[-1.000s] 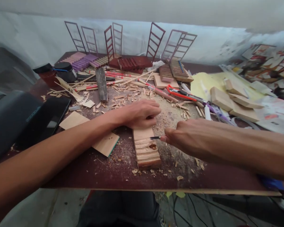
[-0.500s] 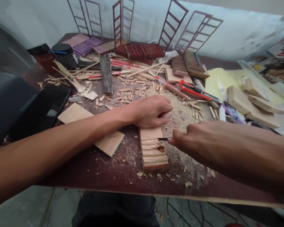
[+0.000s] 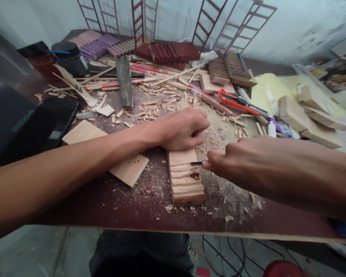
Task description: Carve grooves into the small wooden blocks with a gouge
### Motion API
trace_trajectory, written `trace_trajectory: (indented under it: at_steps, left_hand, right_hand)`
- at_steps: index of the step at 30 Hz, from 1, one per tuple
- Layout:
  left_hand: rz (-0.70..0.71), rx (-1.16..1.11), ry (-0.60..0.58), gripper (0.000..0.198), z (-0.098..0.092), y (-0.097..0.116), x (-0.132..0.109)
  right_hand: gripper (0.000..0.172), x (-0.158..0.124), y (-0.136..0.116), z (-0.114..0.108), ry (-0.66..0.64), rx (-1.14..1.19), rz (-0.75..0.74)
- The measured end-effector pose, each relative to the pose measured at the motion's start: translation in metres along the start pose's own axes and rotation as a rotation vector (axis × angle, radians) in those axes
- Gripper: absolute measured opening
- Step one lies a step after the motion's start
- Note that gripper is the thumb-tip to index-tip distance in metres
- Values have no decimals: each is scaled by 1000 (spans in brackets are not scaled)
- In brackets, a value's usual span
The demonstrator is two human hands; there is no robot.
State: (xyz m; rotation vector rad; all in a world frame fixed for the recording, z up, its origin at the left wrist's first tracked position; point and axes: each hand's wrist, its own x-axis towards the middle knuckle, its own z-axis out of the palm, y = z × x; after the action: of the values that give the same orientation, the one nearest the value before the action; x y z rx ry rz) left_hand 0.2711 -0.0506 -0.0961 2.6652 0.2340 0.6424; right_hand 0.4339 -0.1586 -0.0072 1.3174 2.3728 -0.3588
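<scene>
A pale wooden block (image 3: 182, 157) lies lengthwise on the dark red table, its near half cut into a row of wavy ridges with a brown knot (image 3: 195, 176) among them. My left hand (image 3: 186, 129) is closed and pressed down over the block's far end, hiding that end. From the right, my right hand (image 3: 227, 159) grips a thin carving chisel (image 3: 196, 163); its handle is hidden in the fist. The dark metal tip touches the block where the ridges meet the smooth wood. A flat thin board (image 3: 129, 169) lies partly under my left forearm.
Wood shavings (image 3: 150, 109) and sticks cover the table's middle. An orange box cutter (image 3: 238, 103) lies at right, near several wooden blocks (image 3: 294, 113). Dark jars (image 3: 69, 59) and a black phone-like slab (image 3: 56, 119) are at left. Ladder-like frames (image 3: 209, 23) stand along the back.
The view has tilted and shifted slightly, so the scene sits a little higher in the picture. Both hands stay at almost the same places on the block; the chisel tip has barely moved.
</scene>
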Motion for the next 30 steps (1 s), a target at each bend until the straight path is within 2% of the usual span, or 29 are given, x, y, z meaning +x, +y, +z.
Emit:
trace_trajectory:
  at_steps: [2,4,6,8,11,13,16,19,21,22,24,26,28,30]
  left_hand:
    - [-10,3,-9,24,-1,0,0]
    - [-13,4,-11,24,-1,0,0]
    - [-9,2,-7,24,0,0,-1]
    - [-1,4,2,24,1,-1,-1]
    - [6,21,7,24,1,-2,-1]
    - [1,27,-1,25,1,-2,-2]
    - [2,23,1,26,0,-3,-2]
    - [27,8,14,27,0,-3,-2]
    - [38,1,18,26,0,-3,-3]
    - [40,1,19,25,0,-4,-3]
    - [37,2,18,23,0,-4,-3]
    - [33,-3,19,22,0,-5,-3]
    - [28,-13,23,21,1,-5,-3]
    - [23,-20,27,21,1,-5,-3]
  right_hand:
    - [49,2,2,5,-157,140,33]
    - [57,2,1,5,-251,172,59]
    - [45,1,-1,3,-236,18,51]
    - [23,0,0,0,-161,-241,-15]
    - [14,0,7,2,-43,-419,-114]
    - [15,2,13,6,-4,-360,-134]
    - [43,4,22,12,-7,-103,-130]
    - [58,6,30,15,-174,237,-95]
    - [60,7,32,15,-249,334,-77]
    - [59,8,33,15,-229,305,-85]
    - [51,9,30,13,-111,105,-113]
    - [31,8,23,5,-24,-175,-132]
    - [14,4,15,-5,-24,-363,-123]
    - [17,-2,13,-9,-22,-360,-113]
